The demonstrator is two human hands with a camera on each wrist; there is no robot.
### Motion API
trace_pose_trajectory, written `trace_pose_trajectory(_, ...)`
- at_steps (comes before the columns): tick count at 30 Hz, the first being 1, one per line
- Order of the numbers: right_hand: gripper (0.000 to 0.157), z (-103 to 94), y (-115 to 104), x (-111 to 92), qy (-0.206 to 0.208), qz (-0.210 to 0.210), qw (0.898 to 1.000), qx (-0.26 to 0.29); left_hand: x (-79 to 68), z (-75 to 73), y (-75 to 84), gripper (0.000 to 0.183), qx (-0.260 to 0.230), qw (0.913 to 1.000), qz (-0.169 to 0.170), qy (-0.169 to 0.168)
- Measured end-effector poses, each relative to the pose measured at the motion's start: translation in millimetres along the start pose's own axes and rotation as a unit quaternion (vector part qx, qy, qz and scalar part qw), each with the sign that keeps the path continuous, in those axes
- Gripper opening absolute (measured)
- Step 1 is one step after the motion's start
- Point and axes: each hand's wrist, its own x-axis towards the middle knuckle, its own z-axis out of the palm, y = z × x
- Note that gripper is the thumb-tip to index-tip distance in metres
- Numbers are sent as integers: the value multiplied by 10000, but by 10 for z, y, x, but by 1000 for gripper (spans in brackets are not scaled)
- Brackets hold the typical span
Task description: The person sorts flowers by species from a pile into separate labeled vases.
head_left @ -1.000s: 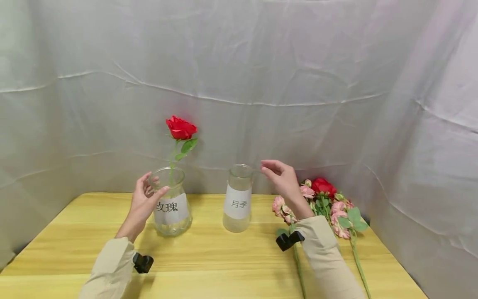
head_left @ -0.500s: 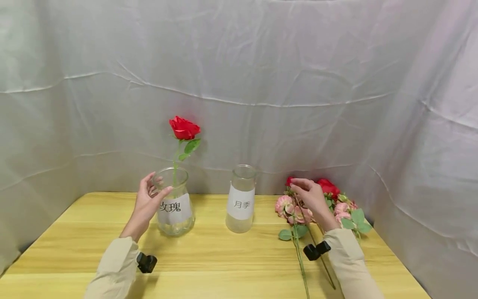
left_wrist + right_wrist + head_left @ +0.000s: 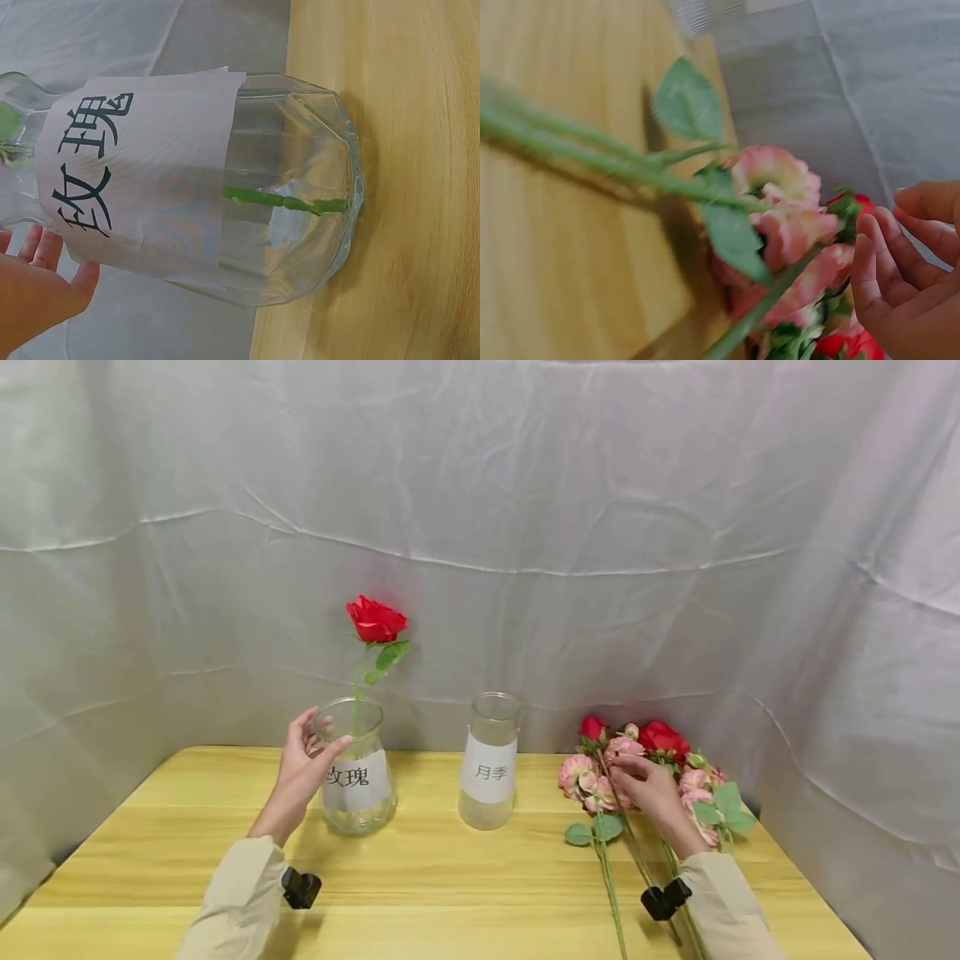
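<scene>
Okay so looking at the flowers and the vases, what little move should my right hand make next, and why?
Probably pinch the green stem beside your right hand: its fingers are parted and appear to hold nothing, close to the pink flowers, while your left hand holds the glass vase, whose mouth seems to have room beside its single red rose.

We see creased grey cloth (image 3: 480,510) hanging behind and on both sides of a yellow wood-grain desk (image 3: 435,881), faintly pinkish at upper right.
</scene>
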Motion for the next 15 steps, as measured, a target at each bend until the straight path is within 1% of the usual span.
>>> trace_pose_trajectory(8, 37, -57, 147, -102, -110, 26, 9999, -25, 13, 6, 2, 81, 21, 10000, -2, -2)
trace_pose_trajectory(15, 37, -135, 231, -161, -444, 168, 9987, 189, 5, 8, 0, 81, 3, 10000, -7, 6)
